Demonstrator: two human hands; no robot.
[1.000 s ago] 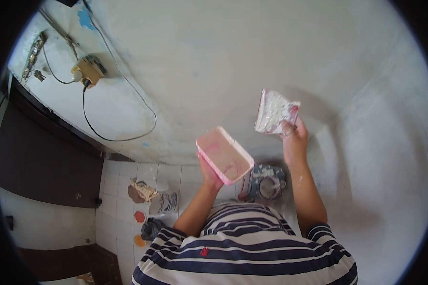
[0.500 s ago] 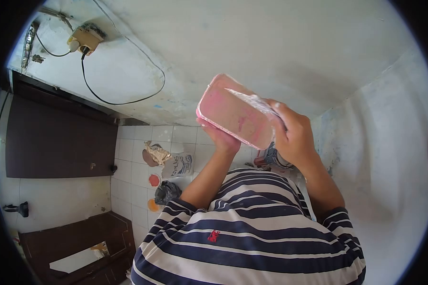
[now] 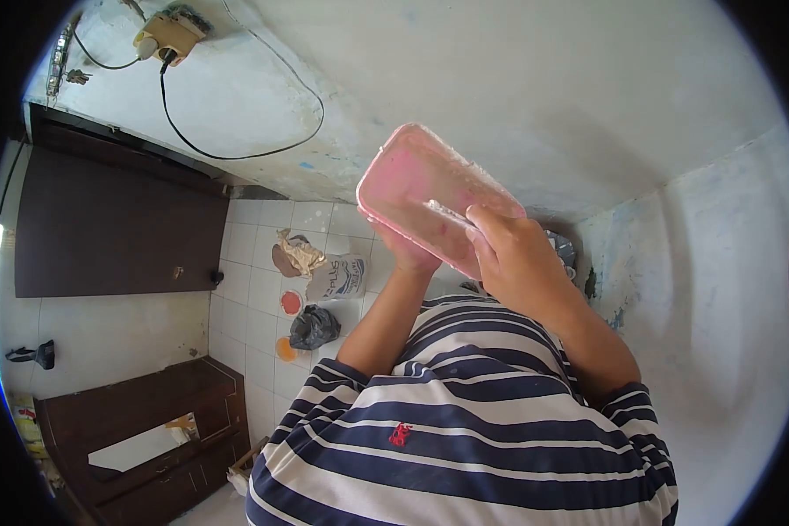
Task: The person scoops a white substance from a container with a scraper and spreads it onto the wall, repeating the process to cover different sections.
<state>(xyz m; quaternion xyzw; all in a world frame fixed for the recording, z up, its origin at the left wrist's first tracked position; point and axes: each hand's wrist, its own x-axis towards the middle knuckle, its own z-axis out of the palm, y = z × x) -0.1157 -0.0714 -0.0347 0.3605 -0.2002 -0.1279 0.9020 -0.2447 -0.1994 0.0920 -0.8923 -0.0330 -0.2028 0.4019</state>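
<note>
Pink rectangular plastic tub [image 3: 412, 188] | above clamped fingers of left hand [image 3: 409, 254], tips hidden | probably light, stiff-walled, slippery where smeared; best held under base and sides | thin white-smeared flat scraper [image 3: 448, 213] pinched in fingers of right hand [image 3: 522, 263], over tub's inside

Single head-worn view, facing forward and steeply down, wide fisheye with dark curved edges. Striped shirt [image 3: 473, 421] close at bottom; left hand [image 3: 408, 252] and right hand [image 3: 522, 261] within arm's reach mid-frame; tiled floor [image 3: 259, 285] farther below; wall [image 3: 500, 70] across top.
</note>
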